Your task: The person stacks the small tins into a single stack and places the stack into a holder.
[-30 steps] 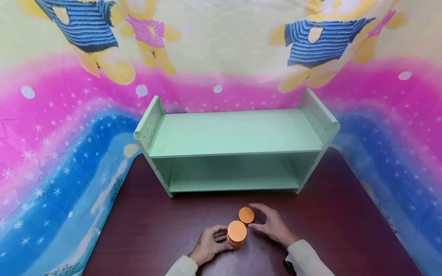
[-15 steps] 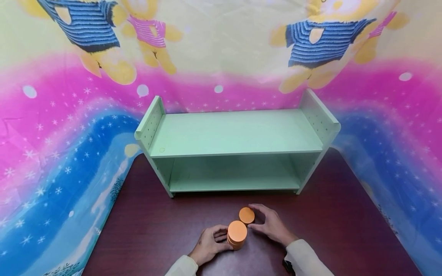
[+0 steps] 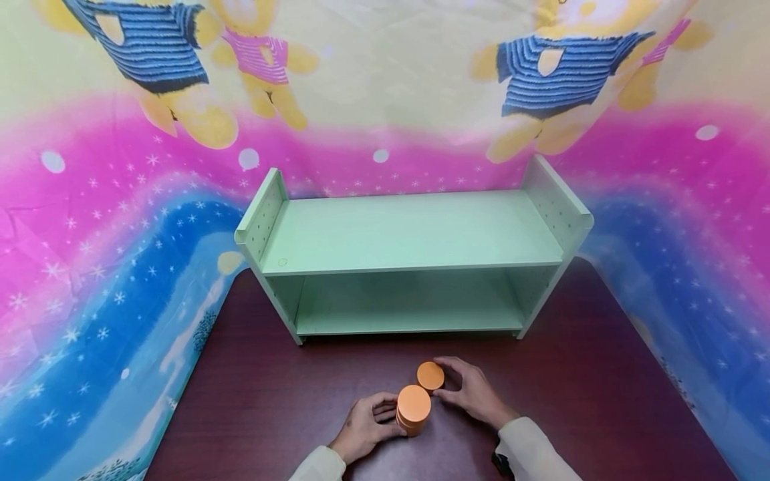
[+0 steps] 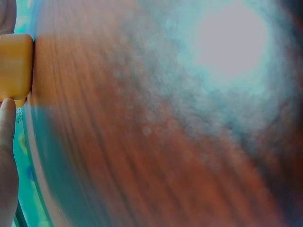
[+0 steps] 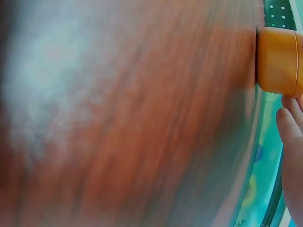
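Two round orange jars with flat tops stand side by side on the dark table. My left hand (image 3: pixel 368 422) holds the nearer, taller-looking jar (image 3: pixel 414 405), fingers on its far left side and thumb on its near side. A seam runs round it below the top. Just behind and to the right is the farther jar (image 3: pixel 430 375), which my right hand (image 3: pixel 475 393) holds between fingers and thumb at its right side. In the left wrist view an orange jar (image 4: pixel 15 66) shows at the left edge. The right wrist view has an orange jar (image 5: pixel 278 61) with fingertips against it.
A pale green two-tier shelf (image 3: pixel 409 230) stands on the dark wood table (image 3: pixel 252 394) beyond the hands, its raised side panels at left and right. Behind and around the table hangs a cloth (image 3: pixel 385 87) printed with bears and snowflakes.
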A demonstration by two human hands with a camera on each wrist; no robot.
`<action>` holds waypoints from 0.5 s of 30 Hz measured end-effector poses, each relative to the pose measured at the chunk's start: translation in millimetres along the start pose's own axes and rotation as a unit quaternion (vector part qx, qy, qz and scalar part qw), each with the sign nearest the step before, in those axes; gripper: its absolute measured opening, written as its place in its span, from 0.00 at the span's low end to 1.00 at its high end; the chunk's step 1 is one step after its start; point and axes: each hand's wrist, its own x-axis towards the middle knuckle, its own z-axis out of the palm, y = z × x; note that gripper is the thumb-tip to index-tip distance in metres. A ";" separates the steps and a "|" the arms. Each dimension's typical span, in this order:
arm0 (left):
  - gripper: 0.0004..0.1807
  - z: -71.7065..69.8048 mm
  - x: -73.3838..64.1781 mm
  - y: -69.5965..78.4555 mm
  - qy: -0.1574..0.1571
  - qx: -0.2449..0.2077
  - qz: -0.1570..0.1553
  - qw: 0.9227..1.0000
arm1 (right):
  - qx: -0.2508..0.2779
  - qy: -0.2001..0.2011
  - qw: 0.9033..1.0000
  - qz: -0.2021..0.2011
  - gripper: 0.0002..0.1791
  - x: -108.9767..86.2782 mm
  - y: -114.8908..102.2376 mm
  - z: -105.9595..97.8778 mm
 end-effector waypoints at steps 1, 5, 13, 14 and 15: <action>0.27 -0.1 0.0 0.0 0.000 0.000 0.000 1.000 | -0.001 0.001 1.000 -0.001 0.32 0.1 -0.3 -0.1; 0.27 0.0 -0.4 1.3 0.002 -0.003 -0.007 1.000 | 0.001 0.003 1.000 -0.005 0.32 1.0 -0.8 0.0; 0.27 0.7 -0.8 2.3 0.006 -0.008 -0.013 1.000 | 0.001 -0.007 1.000 0.013 0.32 4.0 0.0 2.9; 0.27 0.7 -0.8 2.2 0.007 -0.009 -0.014 1.000 | 0.001 -0.007 1.000 0.014 0.32 4.4 0.5 3.4; 0.27 0.6 -0.9 2.2 0.007 -0.008 -0.014 1.000 | 0.000 -0.007 1.000 0.015 0.32 4.6 0.6 3.8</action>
